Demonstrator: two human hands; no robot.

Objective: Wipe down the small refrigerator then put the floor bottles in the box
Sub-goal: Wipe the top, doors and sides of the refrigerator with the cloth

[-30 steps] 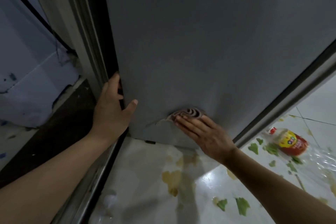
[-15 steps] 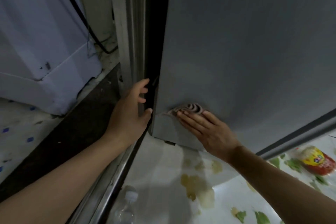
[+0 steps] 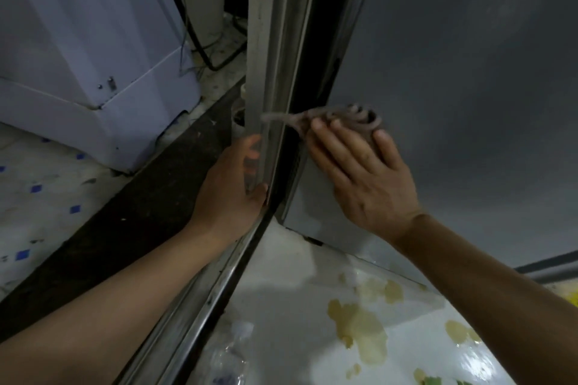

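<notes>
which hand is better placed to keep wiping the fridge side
Right. The right hand already presses the cloth flat against the grey fridge panel; the left hand holds no cloth and rests on the door frame.

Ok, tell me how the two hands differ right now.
The right hand lies flat with straight fingers, pressing a brown striped cloth against the grey refrigerator side; the left hand holds no cloth. The left hand rests against the pale frame beside the refrigerator, fingers loosely bent, lower than the right. Both are bare.
</notes>
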